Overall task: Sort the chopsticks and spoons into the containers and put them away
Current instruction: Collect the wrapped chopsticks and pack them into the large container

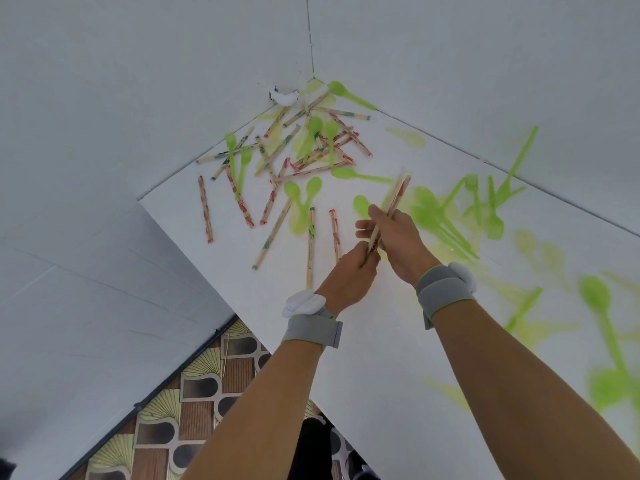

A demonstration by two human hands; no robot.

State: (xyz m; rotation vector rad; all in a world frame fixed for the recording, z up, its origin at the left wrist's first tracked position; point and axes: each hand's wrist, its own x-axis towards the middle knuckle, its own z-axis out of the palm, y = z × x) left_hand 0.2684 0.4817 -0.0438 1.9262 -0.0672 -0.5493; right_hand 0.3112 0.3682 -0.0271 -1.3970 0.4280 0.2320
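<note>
Nearest, two bare forearms with grey wrist straps (311,330) reach out over the white counter (381,358), and below its corner lies a brown and cream patterned floor (194,386). The left hand (348,275) has its grip clenched on the lower end of a bundle of chopsticks (391,206); the right hand (394,237) pinches the same bundle higher up. Left of the bundle, loose wrapped chopsticks (310,247) lie flat; right of it, green spoons (436,216) and forks, blurred. Beyond the bundle, a mixed heap (304,143) fills the corner where white walls (138,81) meet. Wrapper printing is too small to read.
</note>
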